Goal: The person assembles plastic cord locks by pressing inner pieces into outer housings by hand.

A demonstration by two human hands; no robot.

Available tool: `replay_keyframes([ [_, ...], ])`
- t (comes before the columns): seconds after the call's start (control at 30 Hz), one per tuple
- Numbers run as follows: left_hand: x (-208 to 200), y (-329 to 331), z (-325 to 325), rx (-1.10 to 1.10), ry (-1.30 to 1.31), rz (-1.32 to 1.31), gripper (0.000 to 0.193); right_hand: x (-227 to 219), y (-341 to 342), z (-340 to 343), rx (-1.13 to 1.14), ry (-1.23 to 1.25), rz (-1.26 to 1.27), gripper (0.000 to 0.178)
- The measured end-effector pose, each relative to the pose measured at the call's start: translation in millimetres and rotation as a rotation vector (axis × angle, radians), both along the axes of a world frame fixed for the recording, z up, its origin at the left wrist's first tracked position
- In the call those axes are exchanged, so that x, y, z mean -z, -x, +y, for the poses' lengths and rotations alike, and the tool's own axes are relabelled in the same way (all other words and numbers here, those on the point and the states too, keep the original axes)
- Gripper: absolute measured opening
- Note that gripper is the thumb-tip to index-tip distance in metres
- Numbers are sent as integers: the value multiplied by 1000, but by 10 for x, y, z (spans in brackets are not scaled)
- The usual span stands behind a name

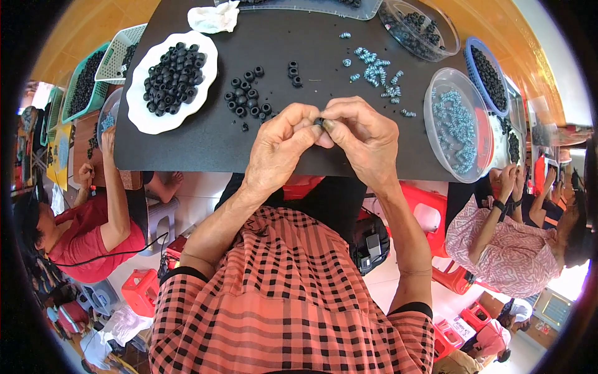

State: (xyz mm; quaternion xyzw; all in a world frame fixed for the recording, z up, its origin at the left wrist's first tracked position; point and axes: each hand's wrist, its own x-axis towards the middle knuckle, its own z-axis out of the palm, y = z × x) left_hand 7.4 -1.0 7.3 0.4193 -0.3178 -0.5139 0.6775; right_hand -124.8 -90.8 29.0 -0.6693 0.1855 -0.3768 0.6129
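Red-and-black checked shirt cloth (283,305) is seen closest to the camera, spread across the lower middle of the view. Beyond it, both bare forearms are stretched up to the near part of a dark table (324,68), where the two hands are brought together at the fingertips. By the left hand (283,143), a small dark piece (319,121) is pinched between thumb and bent forefinger. By the right hand (364,140), the same piece is gripped from the other side, with the thumb laid against it and the forefinger curled over. Almost no gap is left between the fingertips of either hand; the piece is mostly covered, so its exact form cannot be told. It is held above the table, near the front edge. Just to the left of the hands, loose black beads (246,93) are scattered, and farther left a white scalloped plate (140,115) is heaped with more of them. A short row of black beads (294,73) is set beyond the hands. To the right, blue-and-black striped coils (375,73) are strewn on the tabletop, and similar ones are held in a clear oval bowl (450,78) by the right edge.
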Motion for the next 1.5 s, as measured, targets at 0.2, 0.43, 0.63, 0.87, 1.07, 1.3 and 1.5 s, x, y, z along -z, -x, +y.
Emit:
replay_keyframes([
  [0.2,-23,-73,-38,182,45,283,17,62,2,5,81,126,-15,21],
  [0.43,-34,-41,-42,187,53,334,19,115,41,2,119,227,34,29],
  [0.63,-29,-24,-51,82,-49,201,20,35,47,8,151,446,161,38],
  [0.87,50,10,-64,57,-43,203,18,129,-19,42,251,531,137,38],
  [1.07,37,9,-53,22,-95,74,16,137,-37,27,311,799,159,34],
  [1.3,76,14,-79,23,-60,88,15,135,-16,22,247,576,134,35],
  [1.5,42,-34,-41,-3,-107,-41,15,134,-37,6,251,604,177,36],
])
